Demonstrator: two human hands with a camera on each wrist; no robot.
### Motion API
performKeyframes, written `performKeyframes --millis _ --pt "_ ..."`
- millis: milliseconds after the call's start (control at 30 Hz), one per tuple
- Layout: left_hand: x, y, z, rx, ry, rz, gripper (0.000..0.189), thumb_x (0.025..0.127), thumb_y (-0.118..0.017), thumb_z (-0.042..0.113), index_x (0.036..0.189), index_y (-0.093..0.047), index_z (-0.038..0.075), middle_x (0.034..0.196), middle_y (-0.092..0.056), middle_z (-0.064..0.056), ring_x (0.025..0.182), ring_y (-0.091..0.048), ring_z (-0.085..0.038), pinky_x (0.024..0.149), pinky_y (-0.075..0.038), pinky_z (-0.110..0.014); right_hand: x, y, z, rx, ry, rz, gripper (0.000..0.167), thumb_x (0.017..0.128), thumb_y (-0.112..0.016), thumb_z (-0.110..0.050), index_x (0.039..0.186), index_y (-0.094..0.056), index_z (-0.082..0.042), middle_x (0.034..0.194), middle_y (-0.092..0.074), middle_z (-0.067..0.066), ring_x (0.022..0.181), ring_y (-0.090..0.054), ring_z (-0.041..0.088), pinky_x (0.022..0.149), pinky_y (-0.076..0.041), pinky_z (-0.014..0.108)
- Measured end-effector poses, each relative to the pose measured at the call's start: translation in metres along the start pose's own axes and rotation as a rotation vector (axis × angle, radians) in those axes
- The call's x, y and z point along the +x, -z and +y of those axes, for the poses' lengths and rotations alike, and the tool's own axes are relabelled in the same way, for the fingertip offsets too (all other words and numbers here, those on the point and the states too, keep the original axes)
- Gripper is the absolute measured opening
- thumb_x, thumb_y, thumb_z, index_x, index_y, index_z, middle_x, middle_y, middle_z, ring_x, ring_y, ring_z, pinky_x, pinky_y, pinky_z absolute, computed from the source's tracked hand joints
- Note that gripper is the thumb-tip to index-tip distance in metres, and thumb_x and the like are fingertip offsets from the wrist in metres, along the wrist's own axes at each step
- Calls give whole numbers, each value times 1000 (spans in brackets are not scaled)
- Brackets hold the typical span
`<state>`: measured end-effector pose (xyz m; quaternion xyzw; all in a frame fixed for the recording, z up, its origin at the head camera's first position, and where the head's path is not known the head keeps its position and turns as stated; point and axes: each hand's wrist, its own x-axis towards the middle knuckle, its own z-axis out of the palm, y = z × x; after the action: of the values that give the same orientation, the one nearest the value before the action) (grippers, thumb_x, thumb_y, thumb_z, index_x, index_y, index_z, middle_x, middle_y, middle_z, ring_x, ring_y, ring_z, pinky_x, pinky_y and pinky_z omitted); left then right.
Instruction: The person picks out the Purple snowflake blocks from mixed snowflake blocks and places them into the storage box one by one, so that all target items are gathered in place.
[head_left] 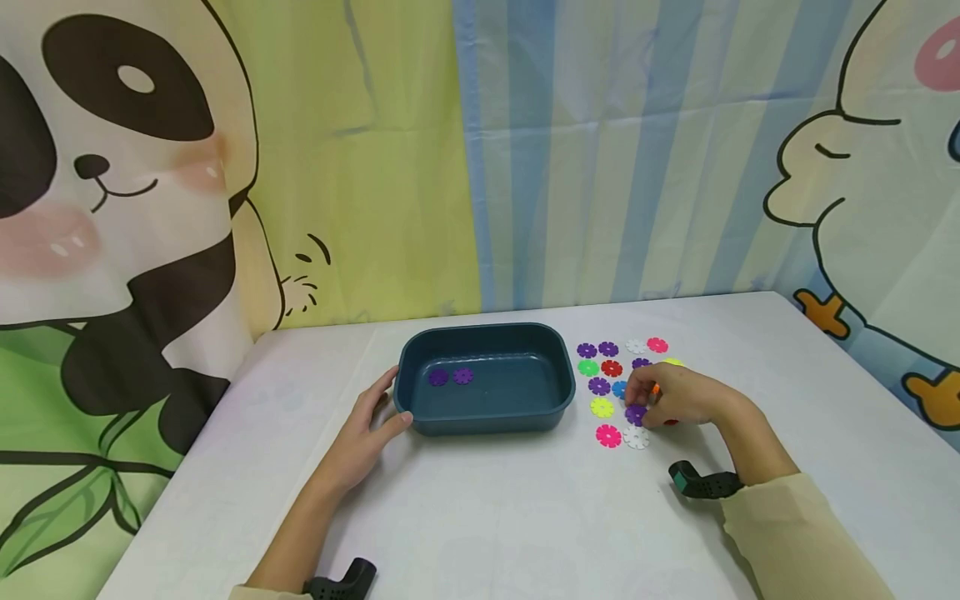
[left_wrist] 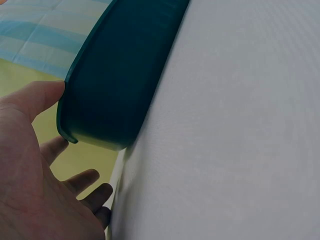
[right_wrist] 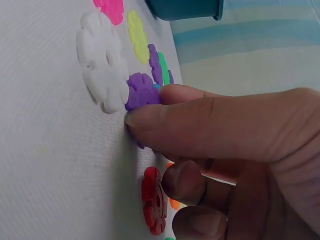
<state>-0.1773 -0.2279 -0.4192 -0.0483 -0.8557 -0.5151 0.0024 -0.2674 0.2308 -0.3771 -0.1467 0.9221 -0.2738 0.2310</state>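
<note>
My left hand (head_left: 362, 440) is at the left end of a dark teal plastic basin (head_left: 480, 423). In the left wrist view its thumb and index fingertip touch the basin's rim at a corner, the other fingers loose and apart from it. To the basin's right, my right hand (head_left: 686, 393) pinches a purple flower-shaped plastic disc (right_wrist: 142, 92) between thumb and index finger, low over the table. A white disc (right_wrist: 104, 62) lies beside it, and a red disc (right_wrist: 154, 200) is under the curled fingers. Two purple discs (head_left: 463, 377) lie inside the basin.
Right of the basin, several more discs lie on the white table (head_left: 525, 517), among them a green disc (head_left: 588, 369), a yellow disc (head_left: 602, 407) and a pink disc (head_left: 608, 436). Behind the table hangs a printed curtain (head_left: 360, 167). Each wrist wears a black device (head_left: 705, 483).
</note>
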Motion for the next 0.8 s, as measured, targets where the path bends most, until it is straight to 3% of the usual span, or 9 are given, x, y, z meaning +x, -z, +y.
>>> performKeyframes --millis 300,800 --pt "0 0 2 -11 -8 1 71 103 -61 30 165 -26 27 171 -19 -15 157 -21 -44 125 -15 -68 -2 3 0 -16 -17 8 31 78 -85 -6 102 -67 -15 97 -56 8 85 -54 22 68 -52 32" --pt "1 -1 -4 -10 -10 0 73 103 -62 30 165 -25 29 172 -18 -13 157 -21 -43 125 -15 -68 -3 4 0 -10 -24 29 30 79 -85 -7 103 -69 -16 97 -57 8 92 -53 24 72 -55 32"
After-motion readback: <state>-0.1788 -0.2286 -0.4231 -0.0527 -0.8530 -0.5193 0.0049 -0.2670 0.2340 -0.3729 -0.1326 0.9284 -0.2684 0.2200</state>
